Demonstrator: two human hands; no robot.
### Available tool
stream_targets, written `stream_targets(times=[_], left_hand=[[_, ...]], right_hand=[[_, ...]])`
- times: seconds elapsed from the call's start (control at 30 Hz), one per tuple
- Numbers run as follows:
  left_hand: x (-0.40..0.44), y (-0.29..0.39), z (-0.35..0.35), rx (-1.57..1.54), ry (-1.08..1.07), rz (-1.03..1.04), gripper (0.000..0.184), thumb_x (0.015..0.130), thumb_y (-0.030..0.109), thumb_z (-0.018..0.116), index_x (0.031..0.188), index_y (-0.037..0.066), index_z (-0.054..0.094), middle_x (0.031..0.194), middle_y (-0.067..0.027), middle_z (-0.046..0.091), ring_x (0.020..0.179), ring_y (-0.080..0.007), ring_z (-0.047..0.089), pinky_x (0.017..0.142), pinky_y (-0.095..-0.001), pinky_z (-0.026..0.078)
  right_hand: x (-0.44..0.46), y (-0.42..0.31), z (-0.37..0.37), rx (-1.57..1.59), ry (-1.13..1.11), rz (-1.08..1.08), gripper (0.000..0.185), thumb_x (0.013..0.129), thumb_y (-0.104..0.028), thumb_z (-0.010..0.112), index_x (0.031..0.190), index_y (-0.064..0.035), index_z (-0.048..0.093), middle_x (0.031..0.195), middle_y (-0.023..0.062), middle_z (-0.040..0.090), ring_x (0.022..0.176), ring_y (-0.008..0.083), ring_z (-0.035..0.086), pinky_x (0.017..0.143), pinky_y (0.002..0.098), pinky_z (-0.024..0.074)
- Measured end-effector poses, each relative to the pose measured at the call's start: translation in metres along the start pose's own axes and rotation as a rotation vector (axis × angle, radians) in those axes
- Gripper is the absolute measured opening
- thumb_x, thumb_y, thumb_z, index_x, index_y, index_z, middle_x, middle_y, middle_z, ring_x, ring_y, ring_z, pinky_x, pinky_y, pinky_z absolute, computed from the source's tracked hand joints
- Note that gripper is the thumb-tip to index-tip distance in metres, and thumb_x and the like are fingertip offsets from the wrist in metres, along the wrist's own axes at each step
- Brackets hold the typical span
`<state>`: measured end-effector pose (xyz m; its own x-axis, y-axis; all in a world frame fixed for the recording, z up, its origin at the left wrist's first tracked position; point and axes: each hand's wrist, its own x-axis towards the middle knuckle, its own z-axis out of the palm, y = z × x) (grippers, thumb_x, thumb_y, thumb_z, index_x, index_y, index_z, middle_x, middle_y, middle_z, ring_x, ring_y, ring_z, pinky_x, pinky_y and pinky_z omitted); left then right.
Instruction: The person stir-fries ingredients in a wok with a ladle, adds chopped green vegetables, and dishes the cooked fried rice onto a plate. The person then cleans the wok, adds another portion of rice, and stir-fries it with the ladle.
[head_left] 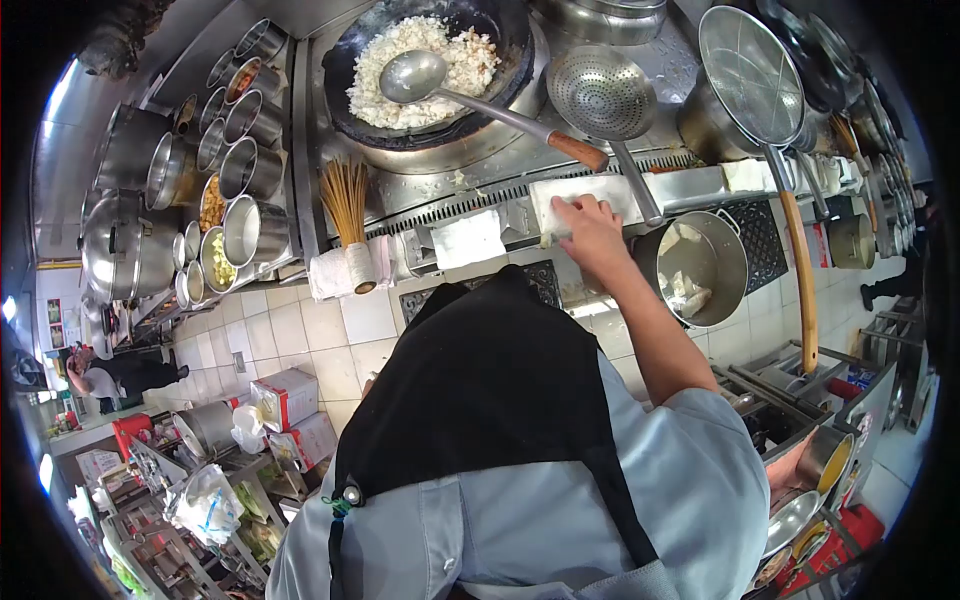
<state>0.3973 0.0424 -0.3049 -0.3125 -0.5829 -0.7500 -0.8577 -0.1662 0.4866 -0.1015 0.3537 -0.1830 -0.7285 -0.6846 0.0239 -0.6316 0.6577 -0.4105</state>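
My right hand (592, 230) rests with its fingers apart on a folded white cloth (600, 195) at the front edge of the stove. My left hand is hidden beside my body. Behind the cloth, a ladle (500, 113) with a wooden grip lies across the wok (337, 85), its bowl on the white rice (400, 45). A perforated skimmer (603, 90) sits to the right of the wok, its handle hanging over the edge near my right hand. Below, to the right, is a pot (735, 262) with pale pieces in liquid.
A bamboo brush (346, 200) stands left of another white cloth (468, 240). Metal containers (250, 170) crowd the left side. A mesh strainer (752, 75) with a long wooden handle rests on a pot at right. Another person (130, 375) is at far left; a dark-clothed leg (893, 285) shows at right.
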Motion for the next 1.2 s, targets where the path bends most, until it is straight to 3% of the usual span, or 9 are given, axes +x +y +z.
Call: stream_targets(times=[0.07, 0.17, 0.27, 0.37, 0.53, 0.73, 0.83, 1.0, 1.2], left_hand=[[-0.002, -0.005, 0.002, -0.041, -0.004, -0.011, 0.057, 0.108, 0.048, 0.044, 0.108, -0.003, 0.07, 0.095, -0.0146, 0.074, 0.086, -0.0264, 0.068, 0.082, -0.0396, 0.053], [-0.001, -0.009, 0.006, -0.167, -0.035, -0.025, 0.057, 0.108, 0.047, 0.044, 0.106, -0.003, 0.07, 0.094, -0.0145, 0.074, 0.085, -0.0266, 0.068, 0.082, -0.0391, 0.053], [0.002, -0.007, 0.013, -0.524, -0.137, -0.07, 0.056, 0.108, 0.047, 0.044, 0.105, -0.003, 0.07, 0.093, -0.0144, 0.074, 0.084, -0.0268, 0.068, 0.082, -0.0387, 0.054], [0.003, 0.005, 0.019, -0.932, -0.195, -0.095, 0.051, 0.108, 0.046, 0.046, 0.101, 0.001, 0.068, 0.089, -0.0112, 0.072, 0.079, -0.0262, 0.068, 0.08, -0.0392, 0.056], [-0.051, 0.086, 0.02, -1.134, -0.21, -0.138, 0.046, 0.106, 0.048, 0.05, 0.109, 0.005, 0.067, 0.093, -0.0116, 0.072, 0.083, -0.0261, 0.07, 0.078, -0.0441, 0.059], [-0.073, 0.127, -0.005, -1.45, -0.679, 0.217, 0.058, 0.103, 0.055, 0.053, 0.128, 0.004, 0.062, 0.104, -0.0183, 0.074, 0.085, -0.0288, 0.076, 0.063, -0.0382, 0.066], [-0.079, 0.19, -0.003, -1.435, -0.622, 0.239, 0.058, 0.103, 0.052, 0.053, 0.135, 0.004, 0.056, 0.109, -0.021, 0.072, 0.081, -0.0297, 0.075, 0.059, -0.0374, 0.065], [-0.032, 0.3, 0.008, -1.289, -0.734, 0.301, 0.048, 0.104, 0.046, 0.05, 0.131, 0.009, 0.061, 0.118, -0.0134, 0.071, 0.102, -0.0313, 0.071, 0.077, -0.0463, 0.06], [-0.003, 0.411, 0.023, -1.271, -0.737, 0.123, 0.053, 0.109, 0.048, 0.036, 0.139, 0.007, 0.053, 0.137, -0.0187, 0.062, 0.127, -0.0393, 0.06, 0.103, -0.0561, 0.051]], right_hand=[[0.014, 0.009, 0.0, -0.003, -0.043, 0.033, 0.046, 0.089, -0.023, 0.071, 0.134, -0.0159, 0.061, 0.119, 0.011, 0.063, 0.111, 0.031, 0.062, 0.088, 0.0511, 0.0508], [0.054, 0.01, -0.018, 1.268, -0.051, 0.525, 0.037, 0.096, -0.032, 0.064, 0.126, -0.01, 0.064, 0.11, 0.0104, 0.069, 0.097, 0.0246, 0.068, 0.076, 0.0404, 0.0552], [0.079, 0.013, -0.041, 1.737, 0.003, 0.514, 0.032, 0.099, -0.035, 0.064, 0.115, -0.0078, 0.067, 0.093, 0.0063, 0.071, 0.077, 0.0171, 0.068, 0.065, 0.0308, 0.0536], [0.064, -0.041, -0.075, 0.747, -0.57, 0.202, 0.024, 0.099, -0.027, 0.063, 0.111, -0.0076, 0.069, 0.085, 0.004, 0.07, 0.073, 0.0153, 0.067, 0.065, 0.0303, 0.0534], [0.042, -0.089, -0.034, 0.877, -0.671, -0.018, 0.019, 0.098, -0.016, 0.061, 0.11, -0.0053, 0.071, 0.084, 0.0048, 0.071, 0.073, 0.0153, 0.068, 0.064, 0.0314, 0.0558], [0.089, 0.009, -0.019, 2.448, -0.522, 0.688, 0.048, 0.106, -0.022, 0.052, 0.135, 0.0157, 0.051, 0.118, 0.0258, 0.068, 0.088, 0.0282, 0.074, 0.072, 0.0363, 0.0647], [0.109, -0.029, -0.087, 2.382, -0.782, 0.447, 0.061, 0.104, -0.023, 0.056, 0.145, 0.0187, 0.038, 0.131, 0.0305, 0.061, 0.092, 0.0311, 0.074, 0.069, 0.0351, 0.0658], [0.138, -0.084, -0.106, 1.529, -0.759, 0.331, 0.021, 0.095, -0.009, 0.059, 0.115, -0.0104, 0.054, 0.057, -0.0042, 0.045, 0.042, 0.0082, 0.043, 0.037, 0.0248, 0.034], [0.055, -0.105, -0.143, 0.962, -0.395, 0.209, 0.079, 0.096, -0.001, 0.058, 0.165, -0.0132, 0.021, 0.077, 0.003, 0.057, 0.049, 0.0105, 0.051, 0.039, 0.0278, 0.0429]])
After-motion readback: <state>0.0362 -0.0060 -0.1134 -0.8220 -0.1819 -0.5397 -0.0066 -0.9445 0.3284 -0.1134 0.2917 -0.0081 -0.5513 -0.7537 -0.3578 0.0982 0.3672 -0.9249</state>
